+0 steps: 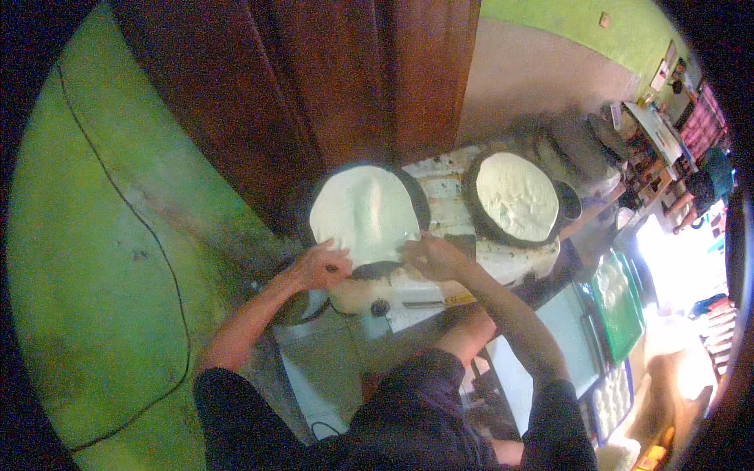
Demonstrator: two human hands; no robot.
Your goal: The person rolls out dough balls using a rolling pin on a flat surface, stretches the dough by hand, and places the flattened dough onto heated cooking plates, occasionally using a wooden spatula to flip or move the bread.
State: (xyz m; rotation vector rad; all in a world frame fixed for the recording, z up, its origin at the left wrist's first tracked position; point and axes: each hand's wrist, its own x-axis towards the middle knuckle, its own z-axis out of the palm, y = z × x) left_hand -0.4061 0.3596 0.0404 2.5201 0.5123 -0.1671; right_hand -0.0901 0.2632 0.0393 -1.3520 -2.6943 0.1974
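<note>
A thin, round white sheet (368, 206), perhaps dough or a flatbread, spreads over a dark round pan (419, 191) on the left side of a stained white stove (436, 189). My left hand (326, 265) pinches the sheet at its near left edge. At the near right edge, the fingertips of my right hand (433, 256) also grip it. Between my hands, a dark strip of the pan shows below the sheet. To the right, a second white round (517, 194) with a wrinkled surface lies in another dark pan (474, 206).
A stove knob (380, 307) faces me. Beside my left forearm stands a pot (303, 309), partly hidden. Brown wooden panels (353, 76) rise behind the stove. A green tray (618, 306) holding pale contents is at right, with another person (698, 188) farther off.
</note>
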